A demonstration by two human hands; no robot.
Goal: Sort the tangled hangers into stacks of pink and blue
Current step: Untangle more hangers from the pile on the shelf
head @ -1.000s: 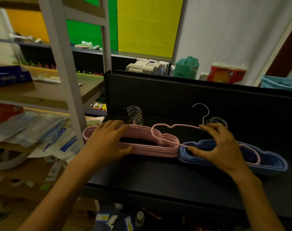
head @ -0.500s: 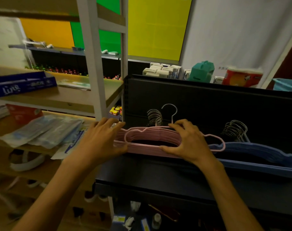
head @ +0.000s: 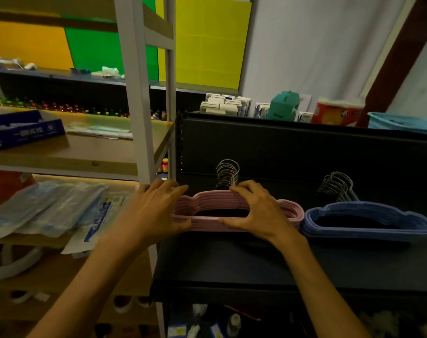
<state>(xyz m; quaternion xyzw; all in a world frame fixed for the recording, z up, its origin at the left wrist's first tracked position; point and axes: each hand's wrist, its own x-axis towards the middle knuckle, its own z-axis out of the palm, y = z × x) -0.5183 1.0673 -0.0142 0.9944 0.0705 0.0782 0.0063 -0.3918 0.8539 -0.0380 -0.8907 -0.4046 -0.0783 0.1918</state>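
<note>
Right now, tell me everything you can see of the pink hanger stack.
The pink hanger stack lies flat on the dark shelf, its matte-looking cloud-shaped frames nested evenly and its metal hooks bunched at the back. The left hand grips its left end; the right hand holds its middle. The blue stack sits just right of it.
</note>
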